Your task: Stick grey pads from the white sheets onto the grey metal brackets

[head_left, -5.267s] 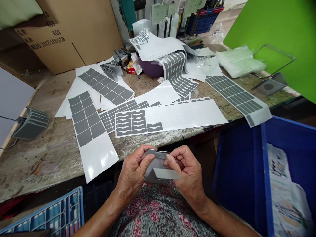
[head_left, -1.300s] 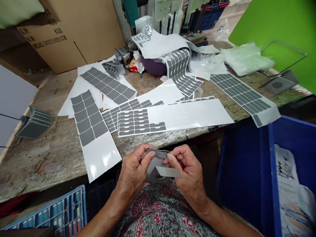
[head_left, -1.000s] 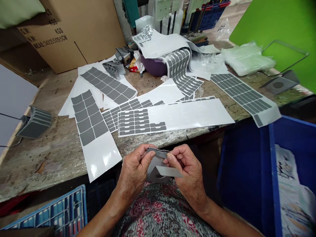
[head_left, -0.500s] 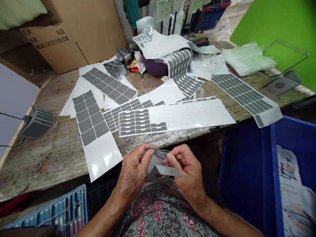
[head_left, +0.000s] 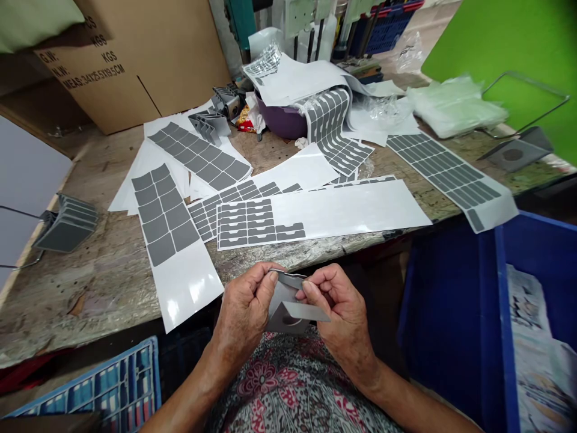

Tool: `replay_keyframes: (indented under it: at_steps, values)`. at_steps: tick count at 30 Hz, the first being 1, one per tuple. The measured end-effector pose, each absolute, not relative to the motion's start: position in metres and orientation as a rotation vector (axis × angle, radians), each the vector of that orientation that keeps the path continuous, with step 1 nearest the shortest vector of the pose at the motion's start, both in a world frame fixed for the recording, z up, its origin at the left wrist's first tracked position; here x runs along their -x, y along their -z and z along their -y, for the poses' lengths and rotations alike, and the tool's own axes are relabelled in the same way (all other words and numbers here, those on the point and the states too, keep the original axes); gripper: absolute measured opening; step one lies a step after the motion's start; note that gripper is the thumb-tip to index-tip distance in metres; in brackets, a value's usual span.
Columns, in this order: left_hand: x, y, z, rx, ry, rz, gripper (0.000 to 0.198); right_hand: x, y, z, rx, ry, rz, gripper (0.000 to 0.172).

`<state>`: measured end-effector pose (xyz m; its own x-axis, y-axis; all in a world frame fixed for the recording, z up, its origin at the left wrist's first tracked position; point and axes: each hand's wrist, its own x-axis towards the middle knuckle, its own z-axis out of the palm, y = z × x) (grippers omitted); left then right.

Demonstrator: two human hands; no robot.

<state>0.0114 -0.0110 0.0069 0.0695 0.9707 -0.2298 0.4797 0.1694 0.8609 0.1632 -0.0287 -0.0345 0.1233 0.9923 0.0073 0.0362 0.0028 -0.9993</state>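
Note:
Above my lap I hold a bent grey metal bracket (head_left: pixel 288 323) with a round hole in its lower face. A narrow dark grey sticker (head_left: pixel 291 279) lies along its top edge. My left hand (head_left: pixel 247 307) pinches the left end of that edge between thumb and fingers. With thumb and forefinger, my right hand (head_left: pixel 339 300) grips the right end of the sticker at the bracket's edge. Just past my hands, a sheet of notched grey stickers (head_left: pixel 351 210) lies at the table's front, partly used up. To its left is a sheet of square grey stickers (head_left: pixel 166 216).
Stacked brackets (head_left: pixel 67 222) hang on a wire at left; a single bracket (head_left: pixel 518 150) sits at far right. Further back are a purple bowl (head_left: pixel 282 120) under sheets, a cardboard box (head_left: pixel 148 54) and plastic bags (head_left: pixel 455 108). A blue bin (head_left: pixel 451 319) stands right, a blue crate (head_left: pixel 112 385) lower left.
Both hands keep their hold on the bracket and sticker. My right thumb and forefinger have shifted very slightly left along the edge; the view has moved a little.

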Motion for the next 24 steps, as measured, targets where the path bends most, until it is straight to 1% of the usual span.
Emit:
replay_keyframes:
  at_steps: [7,12,15,19,21,24]
  values:
    - [-0.01,-0.007,0.01,-1.455,-0.688,-1.536,0.031,-0.163,0.035,0.027,1.289,-1.095,1.149,0.015]
    - [-0.01,-0.008,0.007,-1.379,-0.689,-1.504,0.024,-0.164,0.032,0.028,1.28,-1.088,1.186,0.012]
    - [-0.01,-0.007,0.007,-1.369,-0.678,-1.5,0.022,-0.169,0.033,0.029,1.287,-0.954,1.345,0.008]
    - [-0.011,-0.005,0.009,-1.372,-0.673,-1.481,0.024,-0.176,0.036,0.029,1.335,-0.693,1.582,0.01]
    - [-0.012,-0.004,0.01,-1.366,-0.665,-1.479,0.024,-0.178,0.037,0.029,1.359,-0.646,1.636,0.011]
    - [-0.013,-0.004,0.01,-1.364,-0.663,-1.482,0.024,-0.179,0.038,0.029,1.394,-0.667,1.656,0.012]
